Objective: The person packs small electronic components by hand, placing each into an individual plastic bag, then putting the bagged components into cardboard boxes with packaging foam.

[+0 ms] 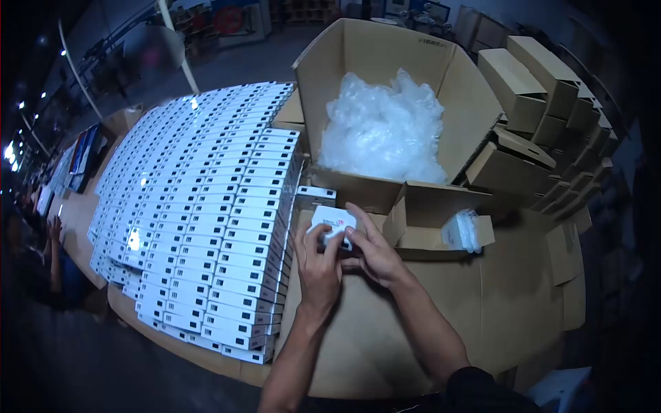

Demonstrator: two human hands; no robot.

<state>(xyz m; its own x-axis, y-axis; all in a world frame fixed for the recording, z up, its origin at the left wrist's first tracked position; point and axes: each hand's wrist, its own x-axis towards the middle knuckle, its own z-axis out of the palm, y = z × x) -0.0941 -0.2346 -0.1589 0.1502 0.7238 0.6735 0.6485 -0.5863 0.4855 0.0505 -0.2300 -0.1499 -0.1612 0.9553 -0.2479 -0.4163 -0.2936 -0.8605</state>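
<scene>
Both hands hold a small white box (333, 221) with grey and red print on its upper face. My left hand (321, 270) grips it from the left and below, its fingers curled over the near side. On the right, my right hand (375, 251) closes around the opposite side, with the thumb over the near edge. Just behind the held box lies another white box (317, 193) with dark square marks. To the right, an open cardboard carton (421, 236) contains white boxes in clear plastic wrap (463, 230) at its right end.
Dense rows of white boxes (227, 199) fill the left side. A large open carton (372, 51) of clear plastic bags (385, 127) stands behind my hands. Brown cartons (551, 89) are stacked at right. Cardboard (427, 310) covers the table. Another person's hand (54, 228) shows far left.
</scene>
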